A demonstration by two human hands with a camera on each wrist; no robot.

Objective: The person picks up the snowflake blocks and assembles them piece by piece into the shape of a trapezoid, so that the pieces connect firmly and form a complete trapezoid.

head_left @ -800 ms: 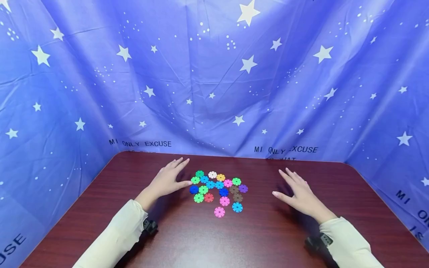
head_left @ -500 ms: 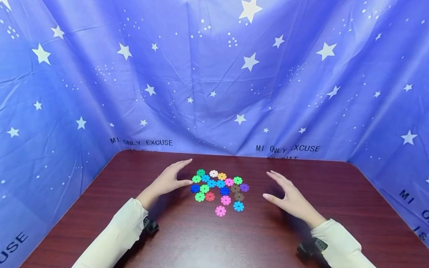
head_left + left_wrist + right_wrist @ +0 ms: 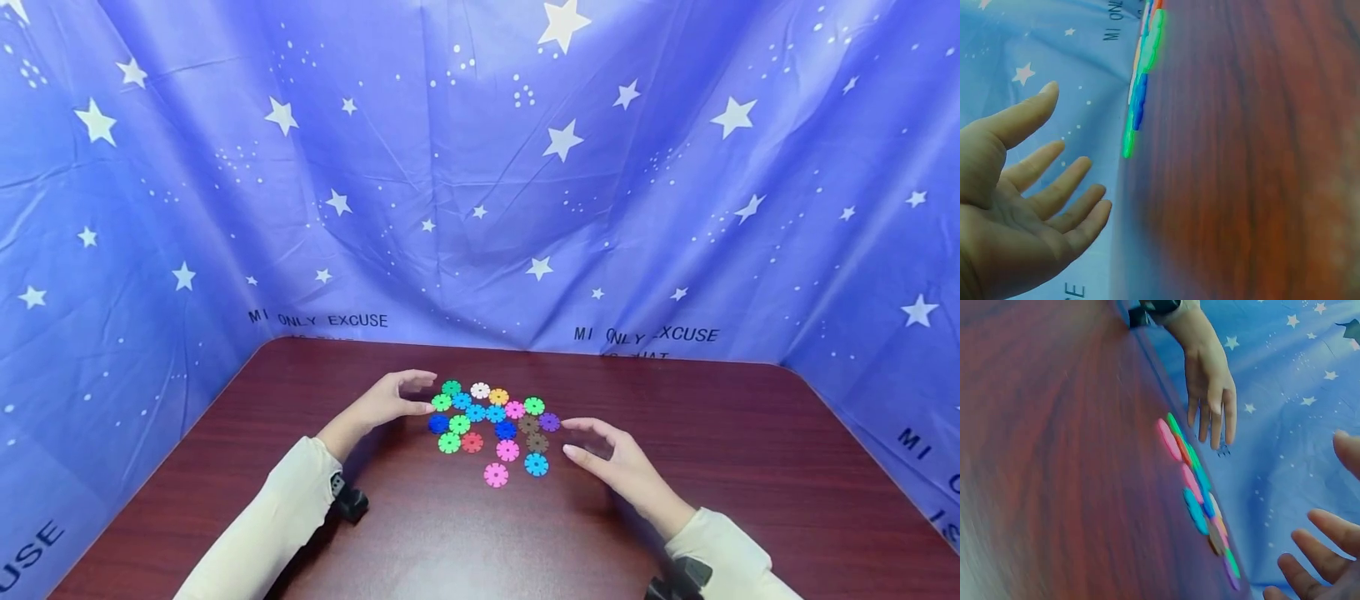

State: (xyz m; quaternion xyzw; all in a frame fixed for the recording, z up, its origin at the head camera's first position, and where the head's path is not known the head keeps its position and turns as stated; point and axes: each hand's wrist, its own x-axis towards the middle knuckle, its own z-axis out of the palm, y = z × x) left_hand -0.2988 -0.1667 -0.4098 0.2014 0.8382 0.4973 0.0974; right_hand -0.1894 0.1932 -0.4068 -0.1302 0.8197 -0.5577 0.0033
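Note:
Flat, notched plastic discs in many colours lie grouped on the table in the head view. My left hand hovers at the group's left side, thumb tip right by a light green disc. A dark blue disc lies just below that one. On the other side my right hand has its index fingertip close to a purple disc, with its thumb lower and apart. Brown discs and a sky-blue disc lie near it. In the wrist views both hands have spread, gently bent fingers and hold nothing.
The dark red wooden table bears the discs, a pink disc being nearest the front. A blue star-patterned curtain encloses the back and sides. Black wrist cameras sit at the cream sleeves.
My right hand has moved left and inward, from well right of the discs to beside the purple one. My left hand's fingers have bent and lowered slightly. The discs lie as before.

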